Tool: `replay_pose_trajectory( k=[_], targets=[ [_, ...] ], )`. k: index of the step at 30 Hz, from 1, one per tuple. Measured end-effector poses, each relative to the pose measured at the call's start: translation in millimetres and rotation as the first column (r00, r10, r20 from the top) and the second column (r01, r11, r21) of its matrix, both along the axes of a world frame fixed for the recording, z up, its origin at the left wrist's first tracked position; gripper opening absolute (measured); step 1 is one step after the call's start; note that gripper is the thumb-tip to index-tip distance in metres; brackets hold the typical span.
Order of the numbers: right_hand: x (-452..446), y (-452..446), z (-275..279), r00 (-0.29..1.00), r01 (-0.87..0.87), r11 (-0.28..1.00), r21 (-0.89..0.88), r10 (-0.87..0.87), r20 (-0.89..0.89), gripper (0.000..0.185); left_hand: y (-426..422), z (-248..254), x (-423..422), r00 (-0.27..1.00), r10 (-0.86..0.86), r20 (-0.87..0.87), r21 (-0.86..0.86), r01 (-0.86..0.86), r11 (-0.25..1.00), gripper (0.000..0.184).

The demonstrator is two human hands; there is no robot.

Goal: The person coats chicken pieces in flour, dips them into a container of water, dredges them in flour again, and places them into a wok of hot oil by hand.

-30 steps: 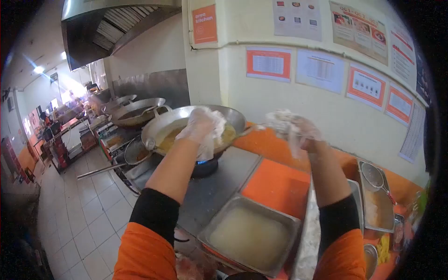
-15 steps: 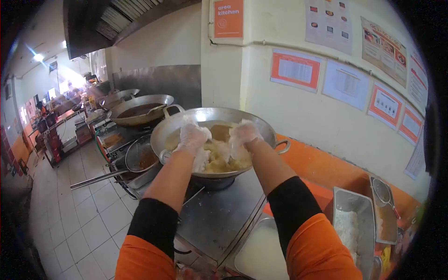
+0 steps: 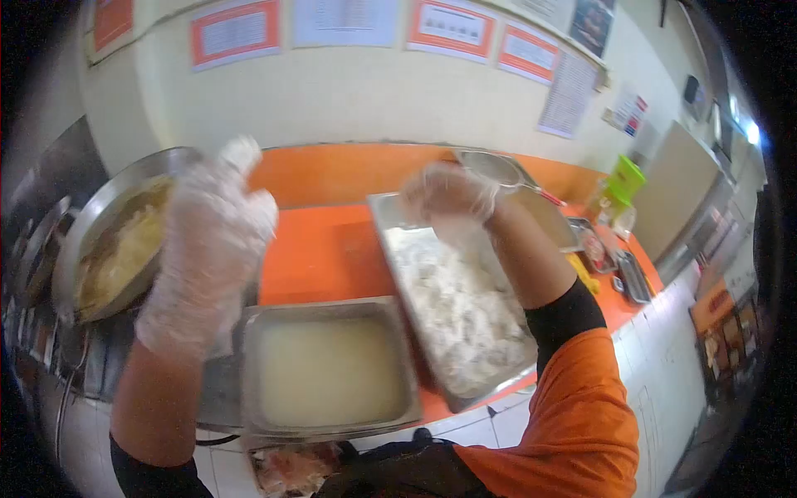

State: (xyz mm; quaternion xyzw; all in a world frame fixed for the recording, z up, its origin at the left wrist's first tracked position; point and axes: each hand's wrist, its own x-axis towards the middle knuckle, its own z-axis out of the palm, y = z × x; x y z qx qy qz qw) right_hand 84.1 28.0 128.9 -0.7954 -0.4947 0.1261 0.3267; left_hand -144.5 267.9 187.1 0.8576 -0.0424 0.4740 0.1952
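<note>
My left hand (image 3: 214,236), in a clear plastic glove, is raised between the wok and the orange counter. Its thumb stands apart from the fingers, and nothing shows in it. My right hand (image 3: 448,197), gloved too, hangs over the far end of a deep metal pan (image 3: 407,311). Motion smears its bent fingers. White flour-coated pieces (image 3: 469,319) fill much of that pan. To its left, a second metal pan (image 3: 249,365) holds a pale, cloudy liquid (image 3: 332,373). The large wok (image 3: 70,241) at the left has pale food frying in oil (image 3: 133,249).
A strainer (image 3: 494,168) with a red handle lies over another metal pan at the back. Small trays (image 3: 633,278) and a green container (image 3: 624,181) stand at the right end of the orange counter (image 3: 311,253). The wall (image 3: 349,104) runs behind.
Both hands have left the wok. My right hand has come over the pan of floured pieces, my left beside the wok. The view has turned right and down.
</note>
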Motion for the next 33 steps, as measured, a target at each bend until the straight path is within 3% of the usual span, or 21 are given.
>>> replay_pose_trajectory(
  k=[1, 2, 3, 4, 5, 6, 8, 9, 11, 12, 13, 15, 16, 17, 20, 28, 31, 33],
  targets=[
    [31, -47, -44, 0.974, 0.05, 0.994, -0.101, -0.071, -0.213, 0.015, -22, -21, 20, 0.999, 0.008, 0.037, 0.187, -0.015, 0.982, 0.018],
    [20, -76, -53, 0.994, 0.041, 0.846, -0.532, 0.018, 0.104, 0.023, -43, -43, 40, 0.996, -0.063, 0.06, 0.303, 0.042, 0.952, 0.014],
    [8, -105, -62, 0.892, 0.07, 0.543, -0.837, 0.342, 0.296, 0.033, -83, -46, 44, 0.934, -0.239, -0.266, -0.013, 0.245, 0.969, 0.012],
    [-1, -122, -76, 0.963, 0.116, 0.643, -0.757, 0.113, 0.243, 0.032, -122, -51, 46, 0.736, -0.462, -0.494, -0.366, 0.306, 0.879, 0.011],
    [-14, -132, -87, 0.982, 0.184, 0.72, -0.669, -0.107, 0.155, 0.031, -130, -107, 82, 0.827, -0.424, -0.369, 0.044, 0.471, 0.881, 0.005],
    [-21, -146, -104, 0.952, 0.264, 0.772, -0.578, -0.306, 0.026, 0.03, -154, -111, 88, 0.726, -0.513, -0.458, 0.169, 0.638, 0.752, 0.004],
    [-31, -168, -137, 0.756, 0.453, 0.792, -0.41, -0.585, -0.295, 0.029, -203, -169, 141, 0.593, -0.153, -0.791, 0.126, 0.403, 0.907, 0.009],
    [-33, -177, -154, 0.602, 0.552, 0.757, -0.35, -0.652, -0.461, 0.029, -224, -176, 161, 0.544, -0.045, -0.838, 0.189, 0.366, 0.911, 0.016],
    [-20, -189, -192, 0.765, 0.442, 0.754, -0.486, -0.6, -0.233, 0.029, -244, -199, 203, 0.495, 0.175, -0.851, 0.385, 0.362, 0.849, 0.024],
    [3, -188, -223, 0.95, 0.293, 0.66, -0.692, -0.282, 0.133, 0.029, -245, -224, 227, 0.502, 0.284, -0.817, 0.506, 0.388, 0.77, 0.024],
    [18, -188, -239, 0.912, 0.253, 0.454, -0.854, 0.181, 0.367, 0.03, -243, -249, 250, 0.511, 0.389, -0.766, 0.615, 0.41, 0.673, 0.025],
    [28, -195, -241, 0.923, 0.37, 0.548, -0.75, -0.307, 0.231, 0.029, -232, -312, 279, 0.496, 0.389, -0.776, 0.61, 0.435, 0.662, 0.029],
    [30, -198, -244, 0.846, 0.437, 0.564, -0.7, -0.523, 0.107, 0.028, -234, -311, 281, 0.459, 0.401, -0.793, 0.596, 0.451, 0.664, 0.031],
    [32, -199, -257, 0.916, 0.37, 0.643, -0.671, -0.371, 0.15, 0.03, -236, -310, 284, 0.42, 0.412, -0.809, 0.582, 0.467, 0.666, 0.033],
    [21, -195, -259, 0.951, 0.303, 0.683, -0.665, -0.267, 0.158, 0.03, -255, -253, 268, 0.242, 0.453, -0.858, 0.51, 0.499, 0.7, 0.035],
    [24, -190, -247, 0.955, 0.297, 0.698, -0.652, -0.206, 0.215, 0.032, -241, -202, 243, 0.32, 0.212, -0.923, 0.302, 0.265, 0.916, 0.026],
    [31, -188, -234, 0.944, 0.307, 0.708, -0.636, -0.14, 0.299, 0.032, -244, -180, 222, 0.324, 0.181, -0.929, 0.261, 0.226, 0.938, 0.022],
    [28, -198, -216, 0.925, 0.266, 0.708, -0.654, 0.002, 0.379, 0.032, -246, -167, 206, 0.309, 0.257, -0.916, 0.347, 0.287, 0.893, 0.021]
  ],
)
